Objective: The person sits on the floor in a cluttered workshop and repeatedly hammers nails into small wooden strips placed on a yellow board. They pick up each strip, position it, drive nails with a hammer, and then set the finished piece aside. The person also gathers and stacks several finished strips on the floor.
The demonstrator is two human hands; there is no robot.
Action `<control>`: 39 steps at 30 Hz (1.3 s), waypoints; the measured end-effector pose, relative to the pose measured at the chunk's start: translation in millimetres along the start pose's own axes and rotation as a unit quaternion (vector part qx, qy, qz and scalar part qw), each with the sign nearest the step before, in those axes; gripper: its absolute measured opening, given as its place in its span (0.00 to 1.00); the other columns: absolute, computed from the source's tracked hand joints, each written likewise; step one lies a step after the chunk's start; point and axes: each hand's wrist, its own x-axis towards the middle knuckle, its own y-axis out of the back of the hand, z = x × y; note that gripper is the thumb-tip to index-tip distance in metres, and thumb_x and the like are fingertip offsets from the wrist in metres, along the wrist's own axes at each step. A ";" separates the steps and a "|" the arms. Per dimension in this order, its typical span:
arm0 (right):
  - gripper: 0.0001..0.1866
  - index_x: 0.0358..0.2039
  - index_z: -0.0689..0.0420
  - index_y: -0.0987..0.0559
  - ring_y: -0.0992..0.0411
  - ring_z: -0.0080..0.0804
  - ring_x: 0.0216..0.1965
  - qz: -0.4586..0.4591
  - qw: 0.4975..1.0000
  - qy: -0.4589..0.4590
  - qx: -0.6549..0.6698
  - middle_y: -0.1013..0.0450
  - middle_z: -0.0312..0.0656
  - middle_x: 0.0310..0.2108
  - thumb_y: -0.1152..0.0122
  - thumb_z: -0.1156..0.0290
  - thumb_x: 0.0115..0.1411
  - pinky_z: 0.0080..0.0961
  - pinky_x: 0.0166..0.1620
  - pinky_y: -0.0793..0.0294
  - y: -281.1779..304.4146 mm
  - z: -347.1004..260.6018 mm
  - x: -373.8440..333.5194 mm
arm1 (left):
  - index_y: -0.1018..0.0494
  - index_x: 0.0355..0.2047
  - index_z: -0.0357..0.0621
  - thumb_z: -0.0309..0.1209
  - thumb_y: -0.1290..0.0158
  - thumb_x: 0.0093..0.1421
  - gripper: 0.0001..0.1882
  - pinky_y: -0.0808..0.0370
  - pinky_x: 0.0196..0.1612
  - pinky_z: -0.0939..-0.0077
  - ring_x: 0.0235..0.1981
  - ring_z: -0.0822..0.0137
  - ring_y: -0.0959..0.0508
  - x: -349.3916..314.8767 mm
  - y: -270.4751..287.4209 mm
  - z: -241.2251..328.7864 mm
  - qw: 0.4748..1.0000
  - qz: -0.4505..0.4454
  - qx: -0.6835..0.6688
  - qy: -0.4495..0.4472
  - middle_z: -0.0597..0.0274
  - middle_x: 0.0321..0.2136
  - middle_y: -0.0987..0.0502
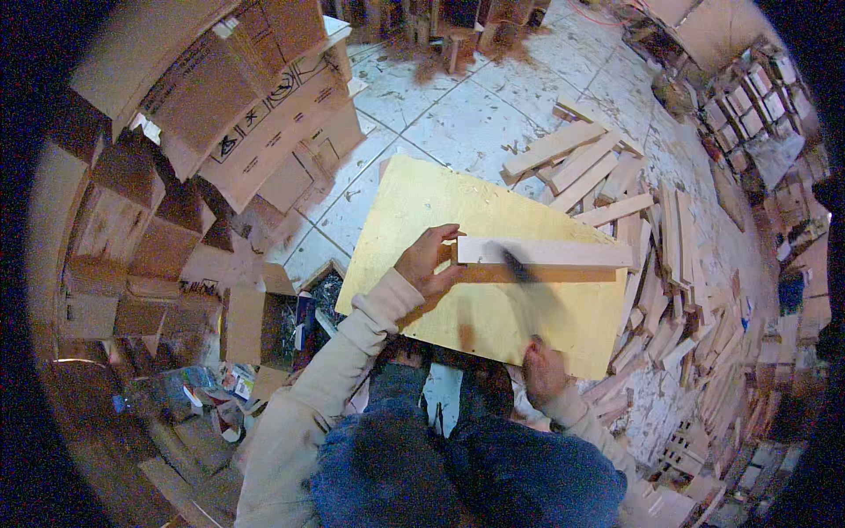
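Observation:
Across a pale yellow board (pixel 396 211) lies a long, light wooden bar (pixel 572 254), with a browner strip along its near side. My left hand (pixel 428 261) is closed around the bar's left end, thumb and fingers on opposite edges. In my right hand (pixel 544 373), near the board's front edge, is a dark long tool (pixel 539 286) that looks like a hammer. Motion smears it, and its upper end passes over the bar's left part. Whether it touches the wood I cannot tell.
Loose wooden slats (pixel 572 163) pile up on the tiled floor (pixel 405 97) at the right. Large cardboard boxes (pixel 273 132) stand at the left. An open carton (pixel 246 326) and a container of small metal pieces (pixel 327 289) sit beside my left arm.

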 end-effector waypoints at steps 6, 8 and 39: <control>0.17 0.37 0.53 0.24 0.26 0.45 0.23 0.085 0.975 -0.169 -0.114 0.26 0.47 0.21 0.45 0.51 0.59 0.41 0.27 0.28 -18.1 39.0 -71.0 | 0.43 0.57 0.37 0.32 0.36 0.47 0.39 0.30 0.52 0.64 0.50 0.50 0.29 7.7 -9.1 -21.2 0.999 -0.013 -0.030 -0.037 0.46 0.50 0.32; 0.17 0.37 0.53 0.24 0.26 0.44 0.23 0.096 0.973 -0.175 -0.112 0.26 0.47 0.22 0.44 0.52 0.59 0.39 0.28 0.27 5.2 39.4 -92.6 | 0.44 0.59 0.38 0.33 0.36 0.47 0.41 0.30 0.52 0.64 0.50 0.51 0.29 15.5 -11.3 -24.0 0.995 -0.030 0.010 -0.089 0.46 0.51 0.33; 0.32 0.59 0.54 0.36 0.36 0.58 0.53 0.273 0.605 -0.658 -0.356 0.34 0.57 0.53 0.51 0.48 0.59 0.45 0.56 0.37 163.0 73.7 -610.1 | 0.46 0.62 0.39 0.43 0.53 0.63 0.32 0.27 0.48 0.63 0.51 0.53 0.28 -31.7 -23.2 73.5 0.949 -0.228 -0.171 0.131 0.42 0.53 0.32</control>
